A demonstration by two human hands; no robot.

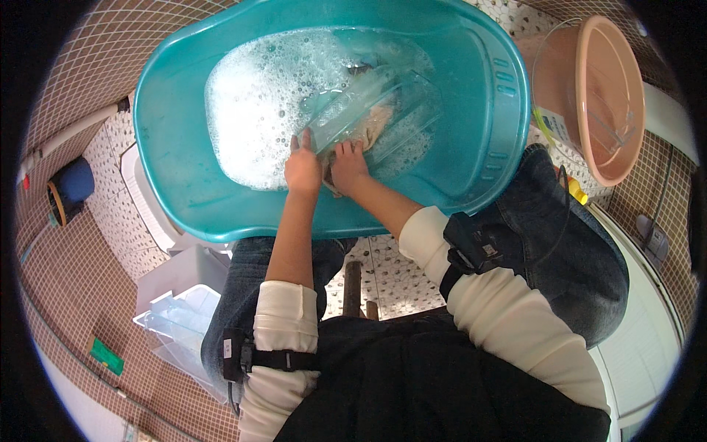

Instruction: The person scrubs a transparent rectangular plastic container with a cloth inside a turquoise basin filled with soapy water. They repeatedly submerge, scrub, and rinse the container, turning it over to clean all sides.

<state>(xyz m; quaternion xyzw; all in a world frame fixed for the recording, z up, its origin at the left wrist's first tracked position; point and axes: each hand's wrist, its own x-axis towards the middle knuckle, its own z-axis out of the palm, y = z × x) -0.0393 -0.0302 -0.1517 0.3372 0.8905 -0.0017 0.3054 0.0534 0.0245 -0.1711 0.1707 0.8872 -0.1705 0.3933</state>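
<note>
Suds and water partly fill a large teal plastic tub (471, 110) in front of me. A wet tan and brown cloth (378, 121) trails through the water and up to the tub's near wall. My left hand (303, 168) is closed at the cloth's near end, its fingertips by the foam. Right beside it, my right hand (348, 168) curls its fingers over the same cloth. A pale, translucent wet sheet or garment (342, 110) lies just beyond both hands, partly under water. What lies beneath the foam is hidden.
A peach basin (589, 103) stands tilted at the right, near a yellow bottle (578, 193). At the left are a dark blue bucket (74, 180), a grey bin (184, 269) and a clear plastic container (177, 320). A green packet (107, 356) lies at lower left.
</note>
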